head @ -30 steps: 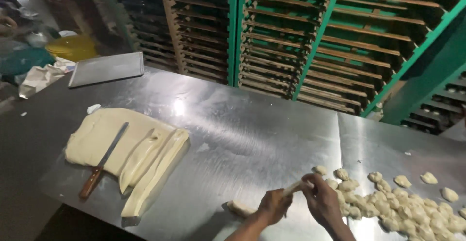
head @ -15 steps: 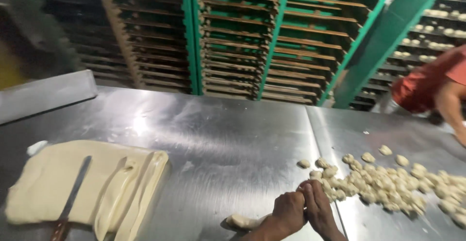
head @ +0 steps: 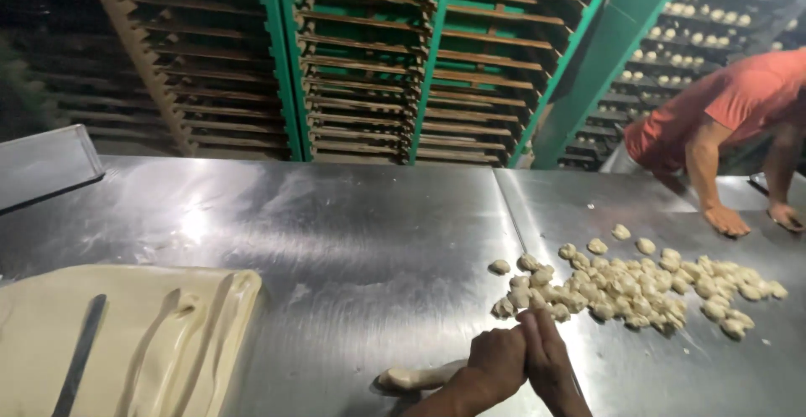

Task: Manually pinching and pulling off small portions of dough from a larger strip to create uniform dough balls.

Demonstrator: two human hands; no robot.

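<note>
Steel table (head: 353,241): pale dough rope (head: 420,377), hand-gripped end.

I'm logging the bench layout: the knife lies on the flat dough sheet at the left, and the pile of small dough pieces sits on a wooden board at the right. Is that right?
Not quite. In the head view the pile of small dough pieces sits directly on the steel table, not on a wooden board. The knife does lie on the flat dough sheet at the left.
</note>
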